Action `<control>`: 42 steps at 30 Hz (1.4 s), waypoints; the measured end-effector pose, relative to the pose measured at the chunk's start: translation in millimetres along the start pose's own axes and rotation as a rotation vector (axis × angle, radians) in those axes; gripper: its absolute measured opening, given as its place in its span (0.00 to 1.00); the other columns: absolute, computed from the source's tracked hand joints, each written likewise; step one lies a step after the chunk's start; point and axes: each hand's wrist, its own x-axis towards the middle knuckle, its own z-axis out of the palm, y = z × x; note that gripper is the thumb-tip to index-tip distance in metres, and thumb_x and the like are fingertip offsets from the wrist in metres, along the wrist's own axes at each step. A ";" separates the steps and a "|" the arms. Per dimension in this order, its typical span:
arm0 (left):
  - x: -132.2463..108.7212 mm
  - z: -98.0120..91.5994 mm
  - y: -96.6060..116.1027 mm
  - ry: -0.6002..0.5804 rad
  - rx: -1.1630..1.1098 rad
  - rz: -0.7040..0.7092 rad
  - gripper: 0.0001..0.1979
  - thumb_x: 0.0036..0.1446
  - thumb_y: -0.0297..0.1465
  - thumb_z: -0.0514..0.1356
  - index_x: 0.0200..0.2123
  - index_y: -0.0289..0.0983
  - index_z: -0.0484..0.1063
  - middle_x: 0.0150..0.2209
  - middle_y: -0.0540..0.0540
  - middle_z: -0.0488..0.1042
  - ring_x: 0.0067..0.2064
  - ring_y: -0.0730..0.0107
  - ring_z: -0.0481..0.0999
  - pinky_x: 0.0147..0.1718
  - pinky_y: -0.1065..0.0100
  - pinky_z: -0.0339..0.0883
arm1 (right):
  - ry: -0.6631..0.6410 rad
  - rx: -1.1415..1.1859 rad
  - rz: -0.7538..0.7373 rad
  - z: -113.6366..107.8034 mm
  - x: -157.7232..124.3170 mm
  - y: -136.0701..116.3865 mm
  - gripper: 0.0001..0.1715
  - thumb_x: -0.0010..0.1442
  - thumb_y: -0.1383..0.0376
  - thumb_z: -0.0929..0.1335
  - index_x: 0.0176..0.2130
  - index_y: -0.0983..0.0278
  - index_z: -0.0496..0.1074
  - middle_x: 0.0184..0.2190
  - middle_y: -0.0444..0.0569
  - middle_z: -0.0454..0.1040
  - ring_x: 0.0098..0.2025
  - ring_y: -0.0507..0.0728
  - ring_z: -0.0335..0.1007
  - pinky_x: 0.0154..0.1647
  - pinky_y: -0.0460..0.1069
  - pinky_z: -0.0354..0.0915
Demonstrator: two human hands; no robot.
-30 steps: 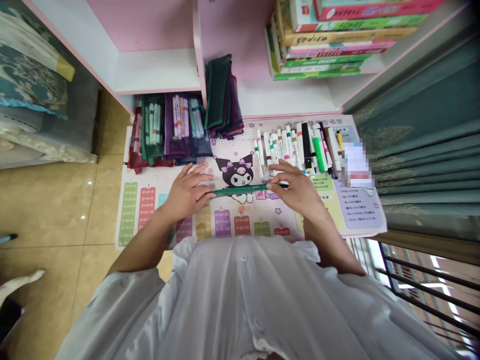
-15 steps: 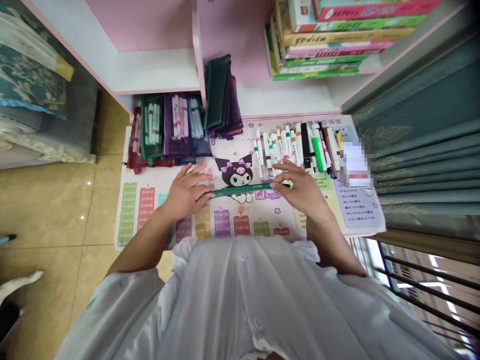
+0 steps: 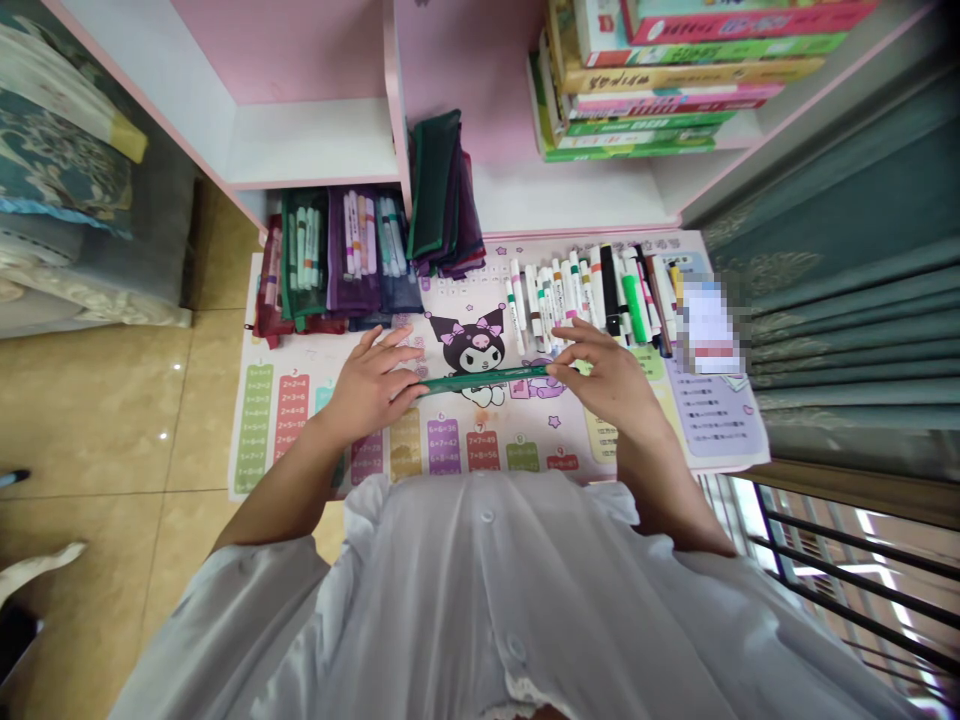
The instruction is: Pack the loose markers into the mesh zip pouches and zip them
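Pinching a green pouch near its two ends, the left hand and the right hand hold it straight between them, seen almost edge-on above the printed mat. The left thumb and forefinger are closed on one end, with the other fingers half open and fanned out. The right thumb and forefinger nip the pouch near its other end, the remaining fingers raised and loosely bent.

Just beyond the right fingers, a row of loose markers crowds the mat, the near ends close to the fingertips. To the right of that hand lies a pale rectangle, too blurred to identify. Near the left hand, on its far side, sit a green case, a purple case and a blue case, all with pens showing. Beyond the gap between the hands, more pouches lean together. Books are piled well past the right hand.
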 end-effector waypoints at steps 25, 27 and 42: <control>0.8 -2.6 0.4 0.008 -0.008 -0.005 0.12 0.62 0.39 0.61 0.28 0.41 0.78 0.45 0.47 0.81 0.60 0.54 0.73 0.62 0.48 0.60 | 0.055 -0.007 0.081 -11.6 -2.7 9.7 0.09 0.54 0.59 0.70 0.24 0.58 0.74 0.53 0.47 0.78 0.67 0.68 0.62 0.68 0.70 0.57; 0.8 -2.5 0.4 0.005 -0.004 -0.001 0.13 0.62 0.39 0.61 0.28 0.41 0.78 0.45 0.47 0.81 0.60 0.54 0.74 0.62 0.48 0.60 | 0.056 -0.004 0.086 -12.3 -2.8 9.4 0.09 0.54 0.59 0.70 0.24 0.58 0.73 0.53 0.47 0.78 0.67 0.68 0.62 0.68 0.70 0.56; -0.1 -0.7 -2.2 0.011 -0.024 -0.013 0.11 0.61 0.38 0.62 0.28 0.41 0.78 0.45 0.46 0.81 0.60 0.53 0.73 0.63 0.48 0.59 | 0.112 0.008 0.108 -19.0 -3.8 26.4 0.07 0.54 0.59 0.71 0.26 0.57 0.75 0.54 0.46 0.78 0.67 0.67 0.61 0.68 0.67 0.57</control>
